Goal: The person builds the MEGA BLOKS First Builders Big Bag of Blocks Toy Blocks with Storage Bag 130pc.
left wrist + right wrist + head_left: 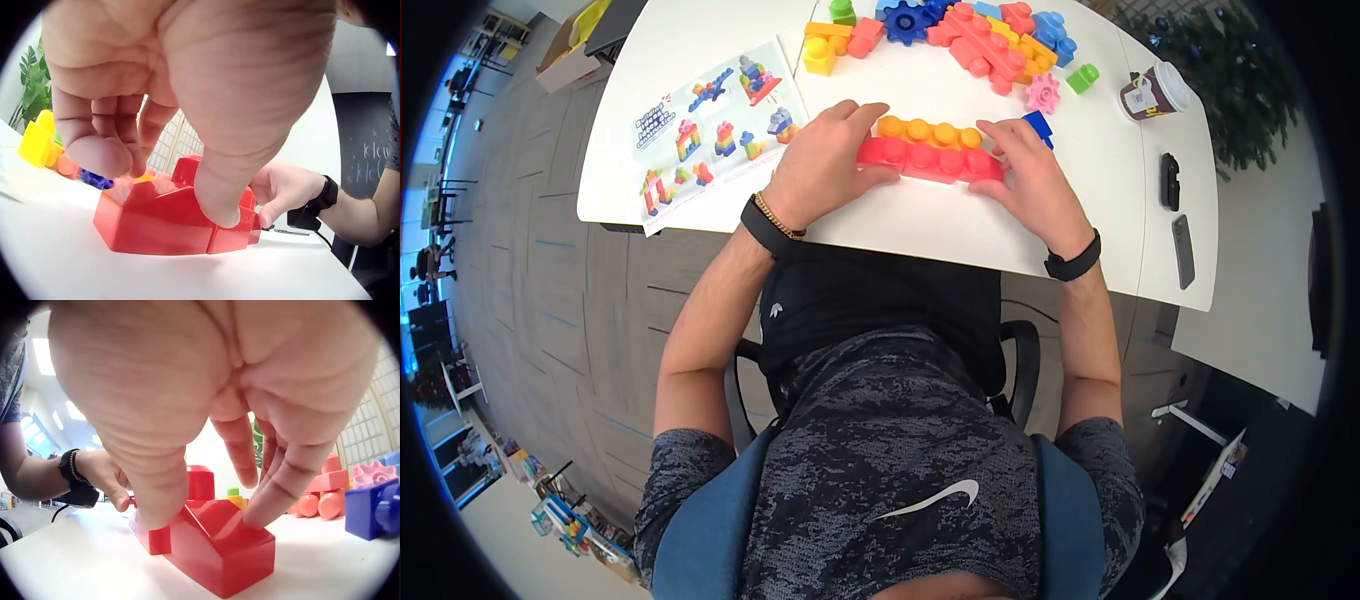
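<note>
A row of red toy building blocks lies on the white table, studs up, with a row of orange-yellow blocks along its far side. My left hand holds the left end of the red row. In the left wrist view its thumb presses the near face of the red blocks, fingers bent over the far side. At the other end my right hand grips the red row between thumb and fingers. A sloped red end piece shows under that hand in the right wrist view.
A printed sheet of block models lies at the left. Several loose blocks are piled at the back, with a pink gear and a blue block nearer. A paper cup, black case and phone are at the right.
</note>
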The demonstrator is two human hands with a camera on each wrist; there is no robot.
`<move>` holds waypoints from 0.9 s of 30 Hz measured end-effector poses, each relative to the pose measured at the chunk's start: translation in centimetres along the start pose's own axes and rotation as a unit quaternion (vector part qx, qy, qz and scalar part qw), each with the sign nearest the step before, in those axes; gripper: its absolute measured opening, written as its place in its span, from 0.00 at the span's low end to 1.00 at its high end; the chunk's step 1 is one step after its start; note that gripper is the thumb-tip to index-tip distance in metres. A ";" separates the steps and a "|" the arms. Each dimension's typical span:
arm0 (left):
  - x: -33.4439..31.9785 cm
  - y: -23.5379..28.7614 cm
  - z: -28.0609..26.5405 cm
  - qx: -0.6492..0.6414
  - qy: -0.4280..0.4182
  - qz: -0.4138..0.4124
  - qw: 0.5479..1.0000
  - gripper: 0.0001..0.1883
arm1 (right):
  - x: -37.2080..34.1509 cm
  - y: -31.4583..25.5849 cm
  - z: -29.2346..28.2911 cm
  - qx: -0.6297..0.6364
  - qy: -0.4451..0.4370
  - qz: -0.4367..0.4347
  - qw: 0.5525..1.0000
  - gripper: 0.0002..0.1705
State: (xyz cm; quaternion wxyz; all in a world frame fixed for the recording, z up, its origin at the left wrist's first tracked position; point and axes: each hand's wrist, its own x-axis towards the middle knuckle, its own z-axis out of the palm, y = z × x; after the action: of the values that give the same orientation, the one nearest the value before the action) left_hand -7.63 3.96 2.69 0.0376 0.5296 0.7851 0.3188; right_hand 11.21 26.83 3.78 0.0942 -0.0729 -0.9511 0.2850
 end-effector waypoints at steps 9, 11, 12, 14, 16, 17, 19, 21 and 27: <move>1.8 -0.6 0.8 0.008 -0.044 -0.013 0.999 0.43 | 1.1 -0.4 0.7 0.004 0.028 -0.002 1.000 0.45; 2.0 -1.2 0.9 0.002 -0.046 0.030 0.999 0.41 | 1.2 -0.3 0.7 0.015 0.022 -0.005 1.000 0.44; 2.0 -1.4 1.1 0.002 -0.046 0.030 0.999 0.41 | 1.3 -0.3 0.6 0.010 0.020 -0.009 1.000 0.43; 2.1 -1.4 1.1 0.006 -0.046 0.030 0.998 0.38 | 1.4 -0.2 0.7 0.003 0.018 -0.014 1.000 0.42; 2.1 -1.0 1.0 0.006 -0.046 0.017 0.999 0.37 | 1.5 0.0 1.1 0.006 0.039 -0.028 0.999 0.41; 2.1 -0.8 0.9 0.007 -0.047 0.003 0.999 0.36 | 1.6 0.0 1.0 0.006 0.039 -0.028 0.999 0.41; 2.0 -0.7 1.0 0.005 -0.044 0.006 0.999 0.35 | 1.7 -0.2 0.9 0.012 0.029 -0.008 0.999 0.40; 2.0 -0.6 1.0 0.003 -0.041 0.009 0.999 0.34 | 2.0 -0.2 0.8 0.010 0.030 -0.011 0.999 0.39; 2.2 0.1 1.1 0.019 -0.037 -0.027 0.999 0.33 | 2.2 -0.5 0.9 0.019 0.034 0.000 0.999 0.36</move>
State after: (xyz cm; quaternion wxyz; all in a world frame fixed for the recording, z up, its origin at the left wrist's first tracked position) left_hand -8.07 6.33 2.51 0.0656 0.5202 0.8031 0.2830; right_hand 8.87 26.41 3.63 0.1282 -0.0810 -0.9418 0.3002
